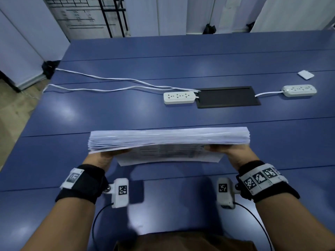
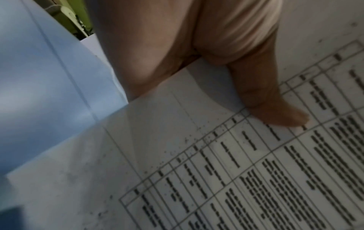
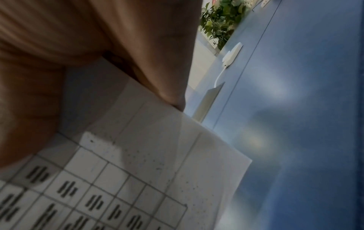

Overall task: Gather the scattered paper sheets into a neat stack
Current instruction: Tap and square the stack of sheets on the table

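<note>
Blue laminate table (image 1: 126, 115) beneath; wrist views alone show a printed grid on the thick white paper stack (image 1: 168, 140), apparently upright, gripped at its ends by left hand (image 1: 103, 157) and right hand (image 1: 230, 153).

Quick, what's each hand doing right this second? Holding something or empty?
Left hand: grips the left end of the paper stack, thumb on the printed sheet.
Right hand: grips the stack's right end.
</note>
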{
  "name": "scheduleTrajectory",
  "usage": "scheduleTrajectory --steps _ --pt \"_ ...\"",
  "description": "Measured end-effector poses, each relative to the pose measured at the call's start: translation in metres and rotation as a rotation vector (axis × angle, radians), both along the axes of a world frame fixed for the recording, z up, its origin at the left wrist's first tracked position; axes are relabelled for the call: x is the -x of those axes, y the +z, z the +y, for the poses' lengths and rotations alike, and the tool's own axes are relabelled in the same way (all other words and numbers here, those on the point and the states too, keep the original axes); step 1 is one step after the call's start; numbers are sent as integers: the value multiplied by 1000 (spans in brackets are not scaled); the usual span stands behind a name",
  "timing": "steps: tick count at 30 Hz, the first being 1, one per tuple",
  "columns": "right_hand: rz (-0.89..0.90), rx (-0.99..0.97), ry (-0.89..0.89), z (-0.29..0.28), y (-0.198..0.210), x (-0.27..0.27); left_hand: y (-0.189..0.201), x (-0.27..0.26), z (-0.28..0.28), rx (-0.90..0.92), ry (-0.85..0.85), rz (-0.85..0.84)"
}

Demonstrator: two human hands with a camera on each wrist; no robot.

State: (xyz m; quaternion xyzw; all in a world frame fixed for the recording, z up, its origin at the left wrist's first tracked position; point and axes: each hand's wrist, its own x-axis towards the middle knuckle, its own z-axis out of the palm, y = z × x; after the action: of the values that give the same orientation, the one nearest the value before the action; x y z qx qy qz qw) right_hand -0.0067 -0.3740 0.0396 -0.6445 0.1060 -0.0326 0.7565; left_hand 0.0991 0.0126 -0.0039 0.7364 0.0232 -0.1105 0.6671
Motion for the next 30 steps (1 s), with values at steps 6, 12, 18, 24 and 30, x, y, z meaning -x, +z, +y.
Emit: scheduleTrajectory --steps 6,12,18,24,30 --pt "25 137 68 -8 1 -2 36 15 -20 132 -115 -7" --pt "40 44 23 8 7 -10 45 11 -34 138 -27 -5" --pt "-10 102 67 -3 22 -16 53 1 -19 228 -110 -127" --pt "22 82 13 9 14 -24 31 3 -31 184 -37 -45" --pt "-21 87 18 2 30 -28 53 0 -26 258 -61 -129"
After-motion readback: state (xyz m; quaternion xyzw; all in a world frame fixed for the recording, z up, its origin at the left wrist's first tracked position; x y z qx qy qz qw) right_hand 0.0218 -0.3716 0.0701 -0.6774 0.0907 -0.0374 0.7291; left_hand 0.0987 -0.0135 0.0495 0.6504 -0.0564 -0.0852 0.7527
